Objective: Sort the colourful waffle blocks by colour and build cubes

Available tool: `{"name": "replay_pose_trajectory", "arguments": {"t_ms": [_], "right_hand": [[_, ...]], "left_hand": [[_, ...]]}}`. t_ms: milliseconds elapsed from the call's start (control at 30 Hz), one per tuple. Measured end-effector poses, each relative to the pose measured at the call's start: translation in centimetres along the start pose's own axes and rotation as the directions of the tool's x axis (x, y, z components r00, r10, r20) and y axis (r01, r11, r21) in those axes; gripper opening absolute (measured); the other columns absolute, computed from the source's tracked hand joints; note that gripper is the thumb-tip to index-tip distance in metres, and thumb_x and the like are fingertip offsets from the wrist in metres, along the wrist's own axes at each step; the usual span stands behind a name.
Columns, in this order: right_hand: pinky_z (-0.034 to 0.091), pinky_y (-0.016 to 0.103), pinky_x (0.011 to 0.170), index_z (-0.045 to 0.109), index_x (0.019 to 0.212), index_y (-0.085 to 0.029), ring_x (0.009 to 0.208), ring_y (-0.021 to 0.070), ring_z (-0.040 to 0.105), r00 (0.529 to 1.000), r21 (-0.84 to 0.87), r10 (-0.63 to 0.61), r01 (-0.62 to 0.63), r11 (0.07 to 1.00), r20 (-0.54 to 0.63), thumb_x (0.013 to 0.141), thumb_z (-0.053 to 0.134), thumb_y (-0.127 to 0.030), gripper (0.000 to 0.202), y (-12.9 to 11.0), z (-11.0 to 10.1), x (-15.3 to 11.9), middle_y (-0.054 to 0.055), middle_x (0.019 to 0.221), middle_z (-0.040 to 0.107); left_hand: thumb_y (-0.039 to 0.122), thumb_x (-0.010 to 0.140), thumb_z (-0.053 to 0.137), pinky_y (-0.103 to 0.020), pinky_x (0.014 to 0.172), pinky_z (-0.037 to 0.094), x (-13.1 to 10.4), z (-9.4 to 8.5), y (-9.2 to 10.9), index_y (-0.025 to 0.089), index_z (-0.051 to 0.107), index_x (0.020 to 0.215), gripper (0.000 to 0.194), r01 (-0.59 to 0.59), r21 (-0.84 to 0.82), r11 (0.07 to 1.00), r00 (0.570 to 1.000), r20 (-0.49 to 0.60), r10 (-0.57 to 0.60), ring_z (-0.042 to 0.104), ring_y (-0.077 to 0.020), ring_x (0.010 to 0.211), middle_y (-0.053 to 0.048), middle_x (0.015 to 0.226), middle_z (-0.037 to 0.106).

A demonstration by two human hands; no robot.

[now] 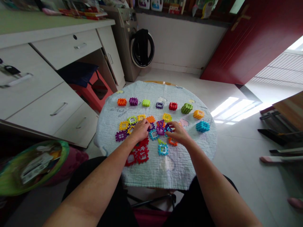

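Note:
My left hand [141, 130] is closed over the left part of a loose spread of coloured plastic pieces; what its fingers hold, if anything, is hidden. My right hand [178, 132] has its thumb and fingers around a dark blue window piece [168, 128] at the right of the spread. Between the hands lie purple pieces [160, 131] and a light blue window piece [153, 135]. Red pieces [142, 155] lie below my left hand, and a bright blue window piece [163, 149] is nearest me. Yellow pieces [123, 125] and a purple window piece [121, 136] are at the left.
Stacks sorted by colour stand in an arc along the far side, from an orange stack [121, 101] to a blue stack [203, 126]. A cloth [184, 164] covers the round table. A full bin [59, 157] and a red stool [100, 91] stand at the left.

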State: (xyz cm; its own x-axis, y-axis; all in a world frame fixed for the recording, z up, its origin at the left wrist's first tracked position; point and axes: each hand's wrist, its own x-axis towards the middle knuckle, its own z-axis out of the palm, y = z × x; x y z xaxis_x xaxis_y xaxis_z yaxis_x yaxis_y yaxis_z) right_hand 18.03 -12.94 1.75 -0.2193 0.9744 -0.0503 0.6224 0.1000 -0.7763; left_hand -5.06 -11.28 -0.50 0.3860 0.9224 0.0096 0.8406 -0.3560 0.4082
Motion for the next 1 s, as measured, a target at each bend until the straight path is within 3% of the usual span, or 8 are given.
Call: {"name": "replay_pose_trajectory", "arguments": {"t_ms": [100,233,300,467,600,800,900,1000], "right_hand": [[0.050,0.036,0.079,0.061,0.105,-0.019,0.085,0.0179,0.062,0.994,0.341,0.036,-0.068,0.937,0.100,0.068,0.069,-0.028,0.039,-0.4,0.7,0.0,0.005,0.101,0.066],[0.051,0.032,0.075,0.062,0.099,-0.021,0.082,0.0156,0.063,0.975,0.639,0.045,-0.177,0.749,0.218,0.065,0.073,-0.029,0.036,-1.0,1.7,-0.1,0.002,0.097,0.067],[0.051,0.030,0.072,0.062,0.099,-0.021,0.082,0.0152,0.063,0.967,0.708,0.074,-0.228,0.668,0.242,0.064,0.075,-0.029,0.038,-1.3,2.2,-0.3,0.002,0.097,0.067],[0.053,0.031,0.074,0.061,0.096,-0.021,0.085,0.0166,0.064,0.955,0.834,0.093,-0.292,0.469,0.282,0.064,0.077,-0.029,0.037,-2.1,3.5,-0.6,0.002,0.097,0.066],[0.054,0.032,0.075,0.059,0.094,-0.021,0.083,0.0163,0.065,0.955,0.896,0.151,-0.293,0.333,0.256,0.063,0.079,-0.029,0.038,-2.5,3.7,-0.6,0.001,0.092,0.066],[0.055,0.033,0.073,0.055,0.098,-0.022,0.080,0.0163,0.066,0.953,0.920,0.235,-0.256,0.296,0.189,0.067,0.078,-0.034,0.040,-2.5,4.2,-0.5,0.001,0.090,0.066],[0.055,0.033,0.073,0.052,0.096,-0.023,0.080,0.0162,0.066,0.961,0.928,0.259,-0.184,0.325,0.100,0.065,0.079,-0.036,0.043,-2.6,5.1,-0.4,0.000,0.091,0.067],[0.053,0.031,0.074,0.050,0.096,-0.023,0.078,0.0146,0.065,0.966,0.911,0.257,-0.129,0.392,0.026,0.064,0.079,-0.037,0.046,-2.5,5.8,-0.2,-0.001,0.088,0.067]], "left_hand": [[0.014,0.071,0.054,-0.035,0.091,0.044,0.3,-0.5,0.1,0.019,0.061,0.080,0.012,0.028,-0.170,0.985,0.996,-0.082,-0.042,0.055,-0.0209,0.095,-0.006,0.095,0.057],[0.028,0.079,0.052,-0.032,0.080,0.047,0.8,-0.6,0.0,0.019,0.057,0.082,0.010,0.132,-0.466,0.875,0.973,-0.108,-0.204,0.058,-0.0176,0.080,-0.002,0.083,0.063],[0.030,0.080,0.051,-0.030,0.076,0.047,0.9,-0.3,0.1,0.019,0.056,0.085,0.013,0.166,-0.618,0.769,0.964,-0.063,-0.259,0.060,-0.0159,0.076,-0.001,0.081,0.066],[0.033,0.077,0.056,-0.023,0.056,0.044,0.6,0.0,1.0,0.019,0.054,0.093,0.022,0.265,-0.882,0.389,0.927,0.122,-0.354,0.063,-0.0139,0.065,-0.001,0.079,0.069],[0.035,0.075,0.060,-0.022,0.055,0.044,0.2,0.0,1.6,0.016,0.059,0.093,0.026,0.278,-0.929,0.246,0.915,0.178,-0.363,0.065,-0.0146,0.071,-0.004,0.086,0.071],[0.040,0.079,0.058,-0.028,0.068,0.052,-0.4,1.1,3.2,0.017,0.065,0.107,0.036,0.196,-0.956,0.218,0.932,0.113,-0.345,0.064,-0.0213,0.097,-0.007,0.107,0.070],[0.035,0.084,0.054,-0.036,0.086,0.052,-1.1,1.7,4.7,0.019,0.064,0.113,0.036,0.132,-0.936,0.327,0.942,0.016,-0.335,0.061,-0.0234,0.109,-0.006,0.113,0.069],[0.030,0.089,0.047,-0.040,0.102,0.044,-1.9,2.2,5.9,0.019,0.061,0.121,0.037,0.067,-0.862,0.502,0.964,-0.074,-0.256,0.055,-0.0234,0.119,-0.006,0.123,0.064]]}}
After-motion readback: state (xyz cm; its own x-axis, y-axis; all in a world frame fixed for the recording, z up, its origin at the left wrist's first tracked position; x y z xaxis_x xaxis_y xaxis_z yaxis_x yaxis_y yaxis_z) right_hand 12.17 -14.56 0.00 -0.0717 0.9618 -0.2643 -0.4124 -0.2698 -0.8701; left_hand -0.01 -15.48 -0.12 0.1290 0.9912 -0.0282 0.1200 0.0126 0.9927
